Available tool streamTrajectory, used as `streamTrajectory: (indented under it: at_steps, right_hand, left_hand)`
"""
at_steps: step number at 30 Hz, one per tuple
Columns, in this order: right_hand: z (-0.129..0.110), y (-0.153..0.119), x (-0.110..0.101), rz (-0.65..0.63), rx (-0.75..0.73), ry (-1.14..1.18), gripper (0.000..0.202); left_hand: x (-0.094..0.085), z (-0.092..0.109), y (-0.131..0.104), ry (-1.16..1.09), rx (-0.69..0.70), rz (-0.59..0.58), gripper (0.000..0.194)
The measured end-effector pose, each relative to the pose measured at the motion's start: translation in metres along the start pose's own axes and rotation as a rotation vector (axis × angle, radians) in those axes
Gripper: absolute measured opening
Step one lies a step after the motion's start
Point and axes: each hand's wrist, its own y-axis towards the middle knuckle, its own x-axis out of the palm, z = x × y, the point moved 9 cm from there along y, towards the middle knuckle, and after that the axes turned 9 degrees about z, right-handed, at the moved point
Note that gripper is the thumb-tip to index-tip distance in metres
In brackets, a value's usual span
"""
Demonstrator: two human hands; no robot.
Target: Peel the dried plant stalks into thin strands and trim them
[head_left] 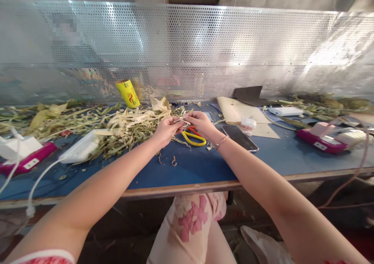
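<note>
Pale strip (pixel 183 120) is held at the fingertips above the blue table (pixel 189 174), in front of the heap of dry leaves (pixel 131 125). It is pinched from one side by the left hand (pixel 167 131) and from the other by the right hand (pixel 201 122); the hands are brought close together, with thumbs and fingers closed on the piece. Its exact shape is partly hidden by the fingers, and whether the fingers of the two hands touch cannot be told.

By its look, the strip is judged to be very light, dry and thin, little given to slipping but easily split or creased if pulled hard. It is best taken near its ends, between thumb and forefinger, with light pressure.

Just beyond and below the hands, yellow-handled scissors (pixel 194 139) are seen on the table, and a dark-screened phone (pixel 240 137) is laid beside the right wrist. On the yellow tube (pixel 127 93), a red wavy mark and small print are shown, but no word can be read. No other legible writing is found.
</note>
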Motion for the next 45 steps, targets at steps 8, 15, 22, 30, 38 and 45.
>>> streamTrajectory:
  at_steps: [8,15,22,30,38,45]
  right_hand:
    - [-0.001,0.0,0.0,0.007,-0.022,-0.028,0.021]
    - [-0.009,-0.002,0.001,-0.003,-0.082,-0.033,0.016]
    - [-0.012,-0.005,0.003,-0.008,-0.132,-0.136,0.016]
    - [-0.013,-0.004,0.004,-0.01,-0.165,-0.158,0.015]
    - [-0.016,-0.006,-0.001,0.089,-0.227,-0.292,0.009]
    - [-0.018,-0.006,-0.005,0.135,-0.228,-0.312,0.013]
  left_hand:
    - [-0.003,0.001,0.003,0.027,0.068,-0.001,0.027]
    - [-0.001,0.007,0.001,0.078,0.162,-0.036,0.026]
    - [0.0,0.01,-0.001,0.089,0.18,-0.024,0.021]
    - [0.0,0.007,-0.003,0.049,0.125,0.022,0.013]
    - [-0.004,0.002,0.004,-0.036,0.081,0.047,0.013]
    - [-0.007,0.003,0.004,-0.021,0.049,0.077,0.014]
